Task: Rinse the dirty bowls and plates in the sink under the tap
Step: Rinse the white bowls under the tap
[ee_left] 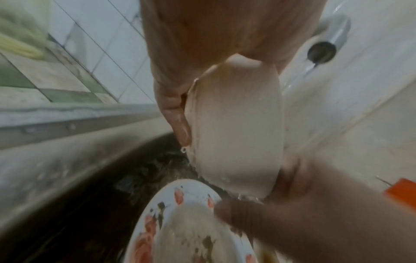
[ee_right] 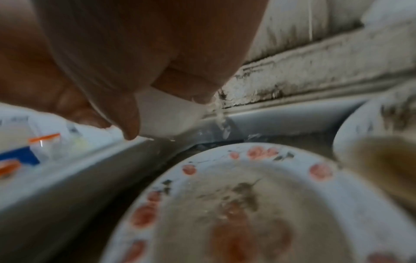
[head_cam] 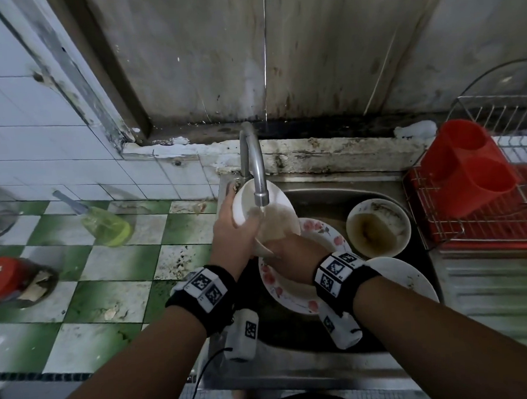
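A white bowl (head_cam: 280, 221) is held tilted under the tap (head_cam: 256, 169), and a thin stream of water runs into it. My left hand (head_cam: 230, 228) grips its left rim, fingers curled round the edge (ee_left: 178, 113). My right hand (head_cam: 289, 253) holds the bowl's lower edge from below, as the left wrist view shows (ee_left: 315, 204). Under the bowl a dirty flowered plate (head_cam: 328, 235) lies in the sink (head_cam: 317, 193). A bowl with brown residue (head_cam: 376, 227) sits to its right, and a white plate (head_cam: 403, 274) lies in front of that.
A wire dish rack (head_cam: 502, 241) with a red cutlery holder (head_cam: 468, 164) stands right of the sink. On the green and white tiled counter to the left are a yellow-green soap bottle (head_cam: 104, 223) and a red-lidded jar (head_cam: 13, 276). A stained wall rises close behind the tap.
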